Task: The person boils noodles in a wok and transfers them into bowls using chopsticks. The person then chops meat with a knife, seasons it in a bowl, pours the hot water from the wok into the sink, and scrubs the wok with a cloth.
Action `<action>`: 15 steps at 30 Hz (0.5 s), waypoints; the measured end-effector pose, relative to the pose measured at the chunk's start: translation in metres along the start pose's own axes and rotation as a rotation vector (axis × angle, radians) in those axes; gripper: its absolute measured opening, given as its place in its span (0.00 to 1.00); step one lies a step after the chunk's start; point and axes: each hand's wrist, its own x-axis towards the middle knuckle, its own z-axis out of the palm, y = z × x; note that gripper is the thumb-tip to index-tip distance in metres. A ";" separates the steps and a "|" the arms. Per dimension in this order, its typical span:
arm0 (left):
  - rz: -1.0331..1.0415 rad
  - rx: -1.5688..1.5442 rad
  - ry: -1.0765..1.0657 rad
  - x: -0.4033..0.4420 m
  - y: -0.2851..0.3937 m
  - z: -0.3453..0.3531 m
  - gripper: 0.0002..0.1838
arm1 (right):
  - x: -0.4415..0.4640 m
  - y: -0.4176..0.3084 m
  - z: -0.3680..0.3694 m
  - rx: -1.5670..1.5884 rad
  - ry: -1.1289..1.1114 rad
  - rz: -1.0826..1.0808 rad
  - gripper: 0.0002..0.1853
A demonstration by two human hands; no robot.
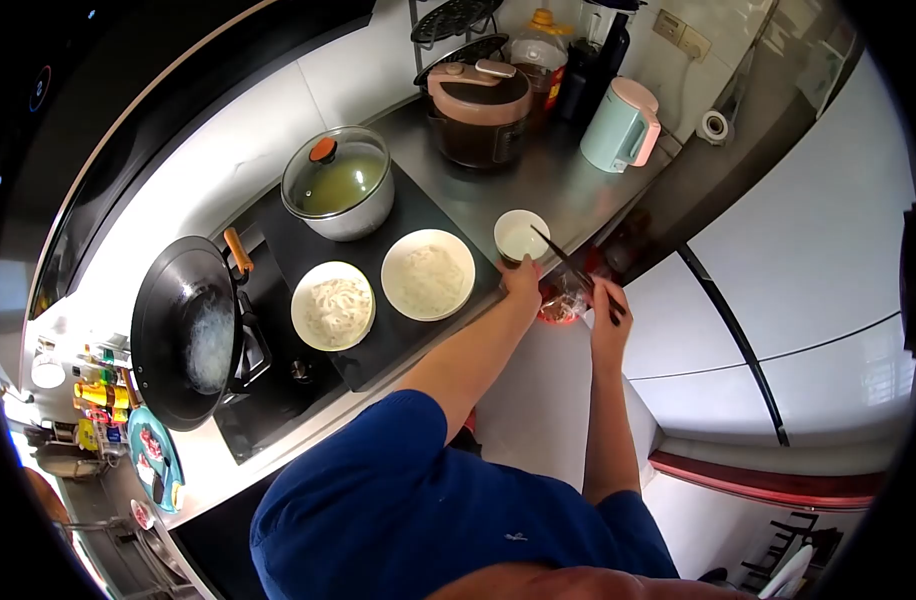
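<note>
A small white bowl (521,236) is at the counter's front edge, with my left hand (521,280) closed on its near rim. My right hand (610,305) grips dark chopsticks (568,262), whose tips reach over the bowl's right side. Below the chopsticks, a clear plastic bag (561,300) with reddish contents shows between my hands. Two larger white bowls stand to the left on the black stovetop: one (428,275) holds pale liquid with food in it, the other (334,307) holds whitish noodle-like pieces.
A lidded glass pot (338,185) stands behind the bowls. A black wok (188,333) with whitish liquid sits at the left, beside a blue plate (153,455). A rice cooker (480,112), an oil jug (538,58) and a green kettle (620,125) stand along the back counter.
</note>
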 end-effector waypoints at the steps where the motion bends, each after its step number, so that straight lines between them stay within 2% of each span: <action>1: -0.033 -0.005 -0.065 -0.001 -0.001 -0.006 0.29 | 0.016 0.007 0.011 0.001 -0.010 -0.001 0.10; 3: -0.093 0.088 -0.324 -0.005 -0.010 -0.035 0.21 | 0.044 0.022 0.031 -0.157 -0.121 -0.345 0.08; 5: -0.129 0.408 -0.558 -0.075 0.018 -0.066 0.20 | 0.059 0.029 0.050 -0.266 -0.197 -0.404 0.08; 6: -0.159 0.524 -0.649 -0.092 0.024 -0.095 0.22 | 0.066 0.034 0.059 -0.383 -0.257 -0.461 0.08; 7: -0.228 0.757 -0.812 -0.102 0.040 -0.126 0.22 | 0.070 0.046 0.064 -0.369 -0.273 -0.467 0.08; 8: -0.273 0.817 -0.790 -0.109 0.046 -0.160 0.18 | 0.071 0.061 0.068 -0.525 -0.375 -0.523 0.09; 9: -0.188 1.025 -0.896 -0.106 0.062 -0.197 0.16 | 0.070 0.070 0.072 -0.679 -0.477 -0.584 0.11; 10: -0.270 1.103 -0.811 -0.106 0.076 -0.242 0.16 | 0.063 0.073 0.072 -0.737 -0.567 -0.497 0.14; 11: -0.240 1.129 -0.724 -0.115 0.095 -0.279 0.17 | 0.062 0.078 0.071 -0.721 -0.593 -0.510 0.14; 13: -0.328 1.157 -0.292 -0.122 0.115 -0.375 0.15 | 0.066 0.091 0.065 -0.844 -0.741 -0.515 0.23; 15: -0.379 1.023 0.097 -0.145 0.145 -0.440 0.14 | 0.070 0.090 0.065 -0.829 -0.815 -0.298 0.31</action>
